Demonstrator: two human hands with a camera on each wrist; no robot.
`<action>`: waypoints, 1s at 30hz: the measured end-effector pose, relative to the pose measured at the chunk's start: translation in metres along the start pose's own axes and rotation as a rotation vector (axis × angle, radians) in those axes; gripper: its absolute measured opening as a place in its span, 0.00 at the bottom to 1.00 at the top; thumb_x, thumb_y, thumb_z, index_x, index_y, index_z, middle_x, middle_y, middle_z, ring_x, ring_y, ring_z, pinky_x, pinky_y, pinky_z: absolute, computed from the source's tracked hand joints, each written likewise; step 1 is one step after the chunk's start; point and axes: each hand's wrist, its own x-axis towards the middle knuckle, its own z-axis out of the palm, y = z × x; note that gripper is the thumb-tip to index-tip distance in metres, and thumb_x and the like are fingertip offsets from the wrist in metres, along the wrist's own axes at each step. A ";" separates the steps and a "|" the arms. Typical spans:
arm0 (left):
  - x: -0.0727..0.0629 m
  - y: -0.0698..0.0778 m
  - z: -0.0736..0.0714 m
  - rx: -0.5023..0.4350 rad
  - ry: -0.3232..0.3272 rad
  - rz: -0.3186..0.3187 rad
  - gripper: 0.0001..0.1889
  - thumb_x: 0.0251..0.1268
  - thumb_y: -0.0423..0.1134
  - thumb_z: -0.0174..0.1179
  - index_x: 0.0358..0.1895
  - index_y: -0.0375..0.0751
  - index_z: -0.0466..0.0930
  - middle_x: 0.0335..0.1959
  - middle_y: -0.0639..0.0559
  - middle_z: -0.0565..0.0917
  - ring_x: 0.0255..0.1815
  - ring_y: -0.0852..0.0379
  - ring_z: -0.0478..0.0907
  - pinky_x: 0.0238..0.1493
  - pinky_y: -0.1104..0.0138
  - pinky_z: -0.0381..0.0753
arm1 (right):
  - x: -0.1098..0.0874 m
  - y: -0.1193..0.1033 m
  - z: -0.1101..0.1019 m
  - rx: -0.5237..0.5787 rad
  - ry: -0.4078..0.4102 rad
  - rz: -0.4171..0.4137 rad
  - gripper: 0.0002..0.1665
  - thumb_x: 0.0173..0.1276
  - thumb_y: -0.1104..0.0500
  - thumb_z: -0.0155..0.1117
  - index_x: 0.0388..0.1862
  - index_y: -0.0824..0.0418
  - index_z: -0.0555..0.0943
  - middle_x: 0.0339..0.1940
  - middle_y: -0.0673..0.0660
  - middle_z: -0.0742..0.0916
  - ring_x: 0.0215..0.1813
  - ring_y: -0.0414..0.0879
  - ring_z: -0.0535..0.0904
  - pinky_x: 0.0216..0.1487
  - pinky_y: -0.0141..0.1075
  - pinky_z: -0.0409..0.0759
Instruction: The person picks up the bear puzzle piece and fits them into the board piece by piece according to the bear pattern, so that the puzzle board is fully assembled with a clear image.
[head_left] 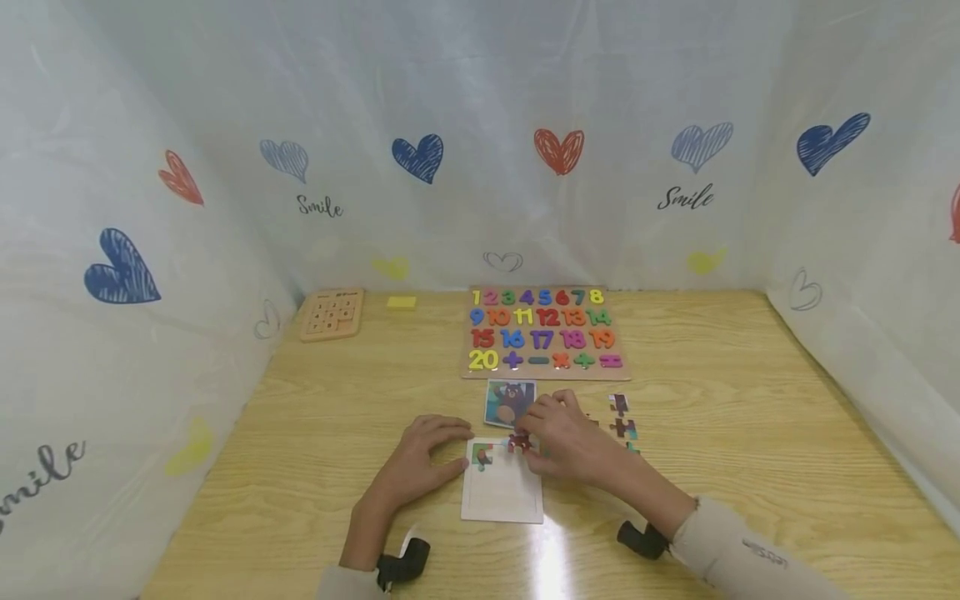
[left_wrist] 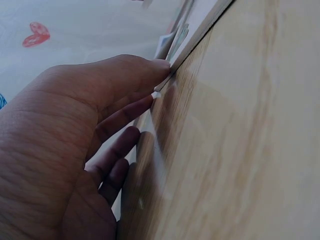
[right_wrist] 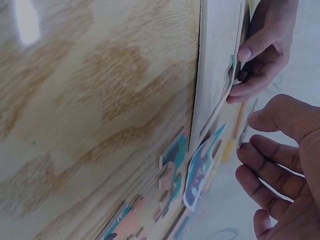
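Note:
My right hand pinches a dark brown jigsaw piece between thumb and fingertips, over the upper right of a pale puzzle tray. The right wrist view shows that piece edge-on as a thin sliver. In the tray's upper left corner lies a green and brown corner piece. Against the tray's left edge rests my left hand, its thumb touching the side and its fingers loosely bent. Just beyond the tray is a picture card of a bear, partly covered by my right hand.
Several loose jigsaw pieces lie right of the tray, some hidden behind my right hand. Farther back stands a colourful number board. At the far left are a wooden sliding number puzzle and a yellow block. White curtains surround the table.

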 end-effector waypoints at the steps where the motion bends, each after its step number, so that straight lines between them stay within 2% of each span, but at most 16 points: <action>1: 0.000 0.000 0.000 -0.001 0.001 0.003 0.19 0.62 0.45 0.70 0.56 0.53 0.84 0.62 0.60 0.78 0.66 0.50 0.67 0.65 0.43 0.63 | 0.001 -0.001 0.000 0.001 -0.001 0.000 0.13 0.56 0.55 0.74 0.41 0.55 0.86 0.39 0.47 0.86 0.46 0.45 0.77 0.54 0.49 0.68; 7: 0.001 0.000 -0.001 -0.005 -0.006 -0.003 0.19 0.60 0.44 0.70 0.56 0.53 0.85 0.62 0.60 0.78 0.66 0.51 0.67 0.66 0.44 0.62 | 0.003 -0.003 0.005 0.019 -0.021 0.012 0.14 0.56 0.55 0.74 0.42 0.54 0.86 0.42 0.48 0.86 0.49 0.45 0.78 0.56 0.49 0.68; 18: 0.001 0.000 0.000 -0.011 -0.019 -0.033 0.20 0.61 0.45 0.70 0.57 0.54 0.84 0.63 0.61 0.78 0.67 0.53 0.66 0.67 0.45 0.61 | 0.008 -0.008 0.011 0.013 -0.075 0.028 0.14 0.56 0.55 0.72 0.43 0.54 0.85 0.41 0.48 0.85 0.48 0.45 0.77 0.56 0.48 0.68; 30: 0.001 0.000 0.000 0.001 -0.017 -0.024 0.20 0.61 0.46 0.70 0.57 0.54 0.84 0.63 0.61 0.78 0.67 0.54 0.66 0.68 0.46 0.61 | 0.010 -0.008 0.022 -0.002 -0.070 0.017 0.14 0.56 0.55 0.72 0.43 0.54 0.86 0.42 0.48 0.86 0.48 0.46 0.77 0.55 0.47 0.67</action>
